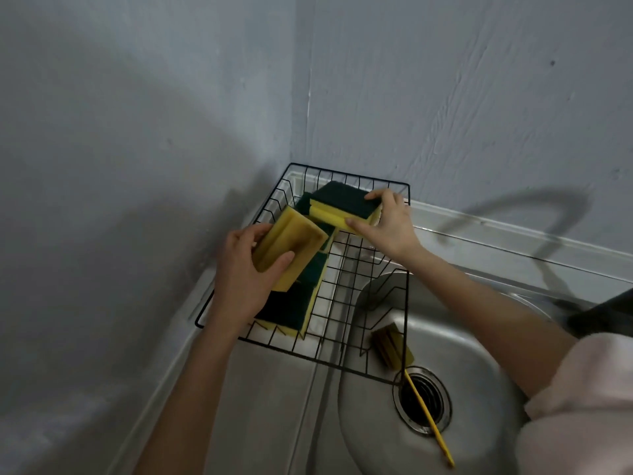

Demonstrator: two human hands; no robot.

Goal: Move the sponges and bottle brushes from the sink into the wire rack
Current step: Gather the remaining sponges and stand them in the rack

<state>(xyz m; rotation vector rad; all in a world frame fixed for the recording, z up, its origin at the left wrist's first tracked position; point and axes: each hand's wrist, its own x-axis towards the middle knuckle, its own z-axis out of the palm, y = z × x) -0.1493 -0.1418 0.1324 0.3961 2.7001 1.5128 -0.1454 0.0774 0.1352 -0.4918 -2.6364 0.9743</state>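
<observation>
Nearest us, one sponge point(390, 346) and a yellow brush handle point(428, 418) lie in the sink point(479, 354), not yet moved. Beyond, our left hand point(239, 279) grips a sponge yellow-side up point(291, 245) and our right hand point(387, 222) pinches another point(342, 207), both over the wire rack point(407, 234), probably to lay them beside those already stacked there. We see no readable writing.

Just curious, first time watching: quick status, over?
Left hand and right hand each hold a sponge over wire rack. One sponge and yellow brush remain in sink. Nothing blocking.
</observation>
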